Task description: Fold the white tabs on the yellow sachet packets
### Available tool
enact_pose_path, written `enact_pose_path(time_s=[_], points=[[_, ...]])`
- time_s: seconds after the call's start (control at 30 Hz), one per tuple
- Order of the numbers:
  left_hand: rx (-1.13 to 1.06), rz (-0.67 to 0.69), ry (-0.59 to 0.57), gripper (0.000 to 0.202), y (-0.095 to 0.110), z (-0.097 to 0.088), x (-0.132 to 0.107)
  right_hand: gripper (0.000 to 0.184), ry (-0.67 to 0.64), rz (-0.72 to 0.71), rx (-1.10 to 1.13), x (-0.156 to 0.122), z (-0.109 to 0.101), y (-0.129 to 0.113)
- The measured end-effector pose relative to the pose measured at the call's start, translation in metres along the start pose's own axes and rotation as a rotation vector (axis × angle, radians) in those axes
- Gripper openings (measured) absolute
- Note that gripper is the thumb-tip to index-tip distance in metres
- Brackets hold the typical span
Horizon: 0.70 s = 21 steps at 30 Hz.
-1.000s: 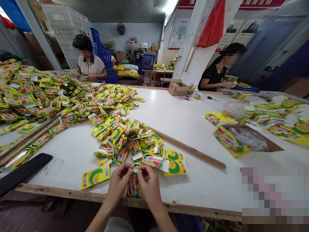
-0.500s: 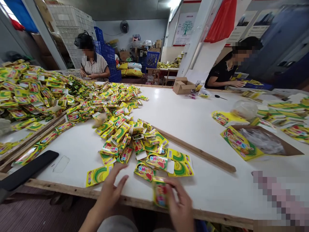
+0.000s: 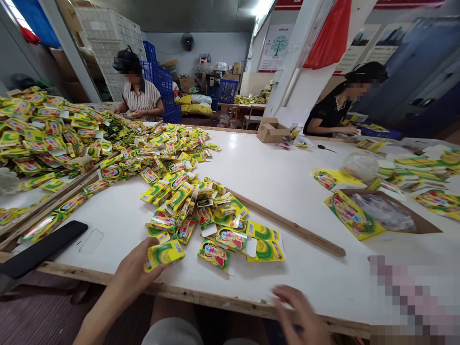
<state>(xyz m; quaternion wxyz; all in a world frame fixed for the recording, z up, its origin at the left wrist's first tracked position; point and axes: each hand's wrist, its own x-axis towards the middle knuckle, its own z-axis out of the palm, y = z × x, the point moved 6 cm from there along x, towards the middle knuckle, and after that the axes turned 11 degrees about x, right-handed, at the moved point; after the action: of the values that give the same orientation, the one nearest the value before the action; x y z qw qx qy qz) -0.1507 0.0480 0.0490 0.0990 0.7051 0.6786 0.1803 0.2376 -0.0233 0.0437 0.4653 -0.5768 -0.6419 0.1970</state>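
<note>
My left hand is closed around a small yellow and green candy box, its printed side facing up. It is just above the front part of the white table. My right hand is over the table's front edge, fingers apart, slightly blurred, with nothing in it. Between the hands lies another small box printed "TWINS", with a white end flap out. Behind it a loose heap of similar boxes spreads over the table, some with open flaps.
A wooden strip lies across the table. At right stands a larger open carton with clear plastic inside. A big pile of boxes fills the far left. A black bar juts in at left. Two people work across the table.
My left hand has picked up the yellow and green box from the table. The box that was in my right hand is gone from it, and that hand has moved right and opened.
</note>
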Motion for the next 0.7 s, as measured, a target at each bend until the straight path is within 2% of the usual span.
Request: enact_pose_path(time_s=[0.07, 0.13, 0.2, 0.23, 0.3, 0.37, 0.47, 0.57, 0.63, 0.7], points=[[-0.011, 0.015, -0.048, 0.033, 0.024, 0.002, 0.002, 0.020, -0.124, -0.068, 0.113, 0.007, 0.068, -0.031], [-0.048, 0.055, -0.088, 0.033, 0.044, 0.005, 0.002, 0.044, -0.242, -0.153, 0.191, 0.011, 0.126, -0.061], [-0.100, 0.077, -0.125, 0.035, 0.056, 0.008, 0.002, 0.051, -0.313, -0.223, 0.265, 0.013, 0.164, -0.081], [-0.135, 0.070, -0.143, 0.037, 0.058, 0.009, 0.001, 0.046, -0.334, -0.234, 0.302, 0.014, 0.174, -0.085], [-0.250, 0.047, -0.189, 0.043, 0.058, 0.012, 0.001, 0.029, -0.325, -0.183, 0.382, 0.018, 0.182, -0.083], [-0.429, 0.041, -0.200, 0.052, 0.057, 0.015, 0.000, 0.019, -0.270, -0.061, 0.454, 0.023, 0.179, -0.072], [-0.732, 0.050, -0.161, 0.054, 0.056, 0.030, -0.001, 0.019, -0.241, 0.078, 0.528, 0.027, 0.175, -0.059], [-0.970, -0.006, -0.115, 0.050, 0.054, 0.053, -0.003, 0.018, -0.277, 0.112, 0.585, 0.027, 0.175, -0.055], [-1.050, -0.043, -0.073, 0.048, 0.054, 0.065, -0.004, 0.026, -0.233, 0.138, 0.641, 0.027, 0.171, -0.050], [-1.039, -0.045, -0.062, 0.039, 0.056, 0.071, -0.005, 0.032, -0.182, 0.146, 0.675, 0.028, 0.164, -0.046]])
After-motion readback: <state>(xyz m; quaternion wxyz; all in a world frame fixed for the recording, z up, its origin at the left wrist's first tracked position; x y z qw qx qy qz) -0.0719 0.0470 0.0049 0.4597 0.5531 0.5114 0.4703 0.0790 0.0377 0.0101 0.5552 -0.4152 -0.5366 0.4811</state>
